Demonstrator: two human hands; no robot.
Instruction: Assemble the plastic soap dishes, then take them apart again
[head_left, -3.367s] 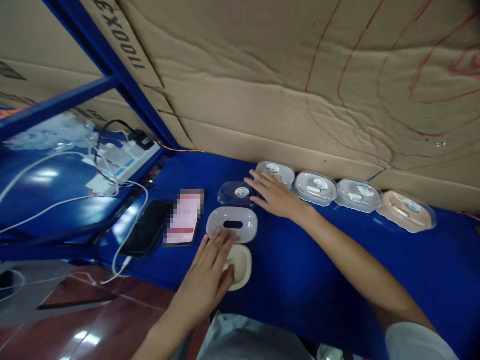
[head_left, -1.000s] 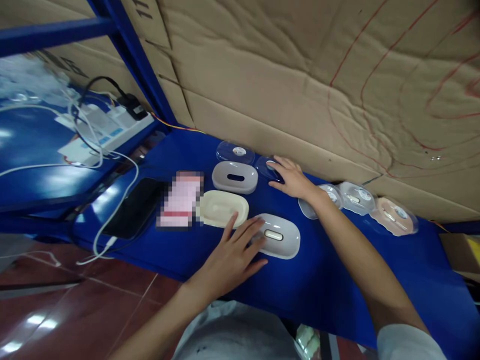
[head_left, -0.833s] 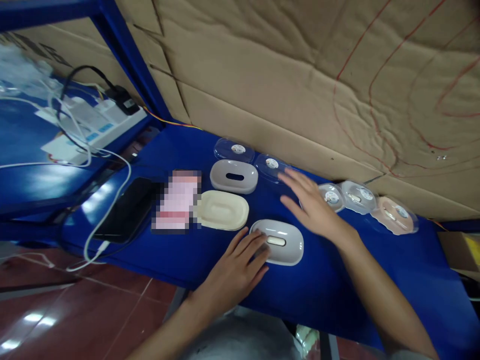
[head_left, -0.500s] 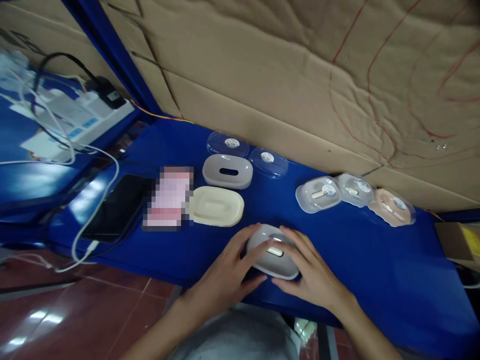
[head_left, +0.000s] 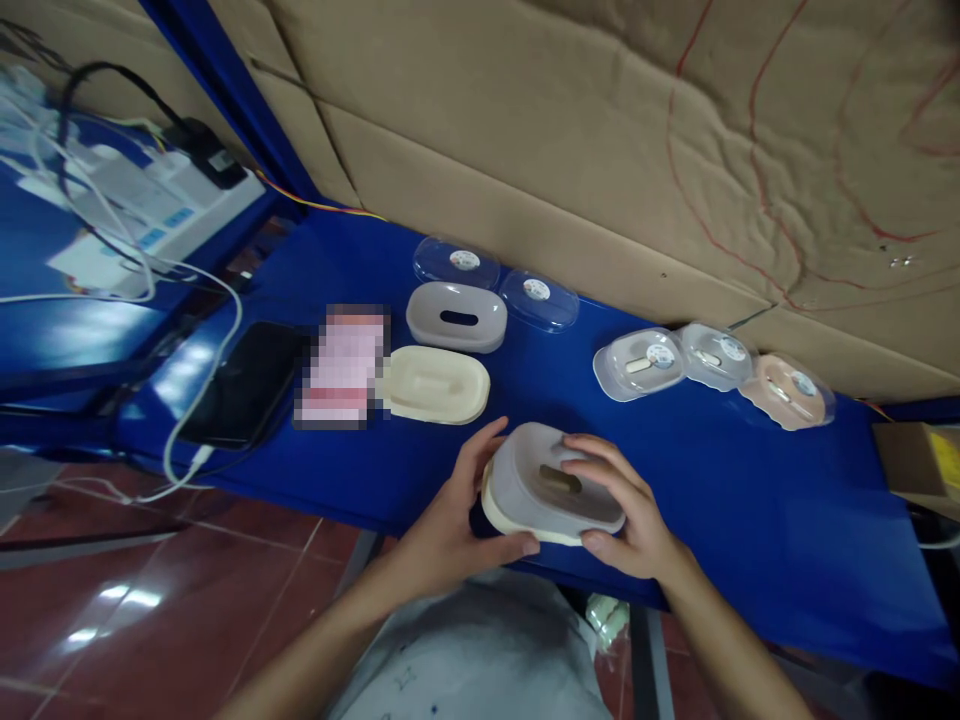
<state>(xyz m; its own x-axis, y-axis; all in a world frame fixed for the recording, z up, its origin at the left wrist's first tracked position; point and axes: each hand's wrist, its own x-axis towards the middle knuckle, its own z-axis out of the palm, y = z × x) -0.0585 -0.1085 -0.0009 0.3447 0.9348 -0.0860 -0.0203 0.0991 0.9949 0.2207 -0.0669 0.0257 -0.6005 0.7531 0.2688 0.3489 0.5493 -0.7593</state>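
- Left hand and right hand grip the grey dish.
- It now tilts, baring a cream edge beside the left hand; handling seems under way.

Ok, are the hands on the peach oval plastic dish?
No, the peach oval dish lies near the cardboard wall while the left hand and right hand hold a grey oval plastic dish.

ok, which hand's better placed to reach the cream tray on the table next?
Left, probably. The left hand is nearer the cream tray; the right hand is across the grey dish from it. Both grip that dish, so the left would have to let go.
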